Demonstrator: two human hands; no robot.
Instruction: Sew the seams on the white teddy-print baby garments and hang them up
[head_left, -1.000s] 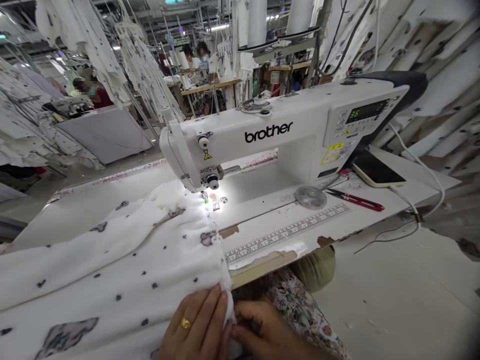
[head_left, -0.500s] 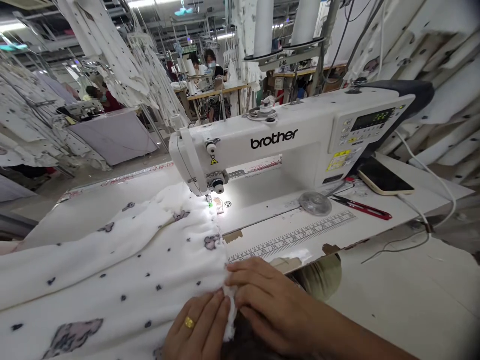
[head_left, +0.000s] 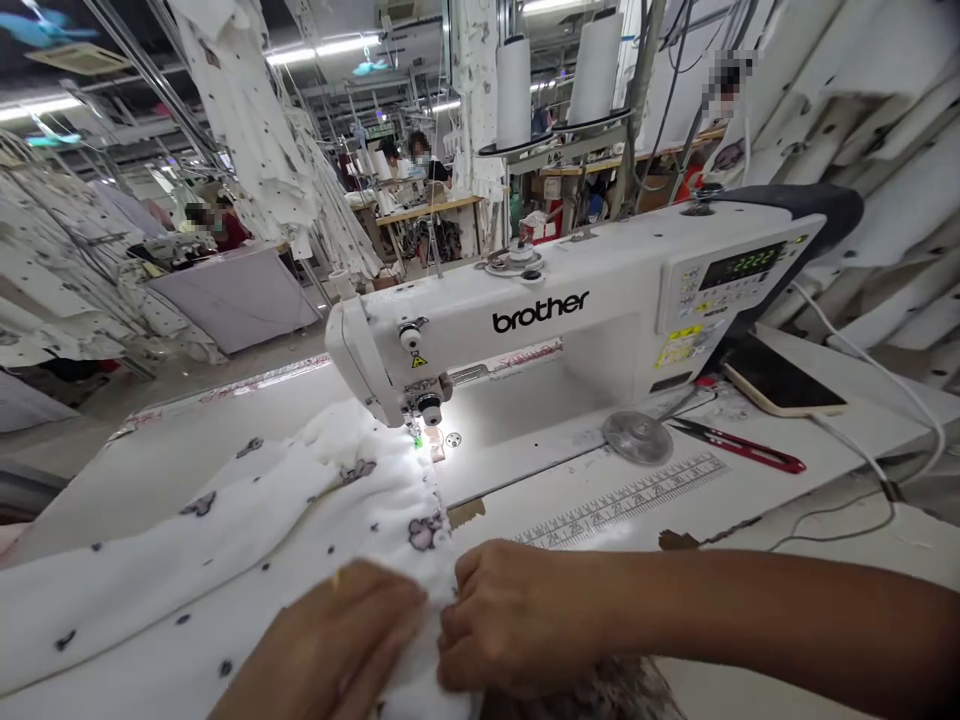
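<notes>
Your right hand is pinching the spotted cloth, whose edge is running toward the sewing machine at eleven o'clock, while your left hand is lying at nine, too blurry to tell its grip.

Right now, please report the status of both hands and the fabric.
Left hand, blurred, over white printed fabric; right hand curled at its edge. Fabric at needle end of sewing machine. Red snips, phone off right, apart from hands.

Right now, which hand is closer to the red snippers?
The right hand, curled at the edge of the spotted cloth. The left hand is farther from the red snippers.
</notes>
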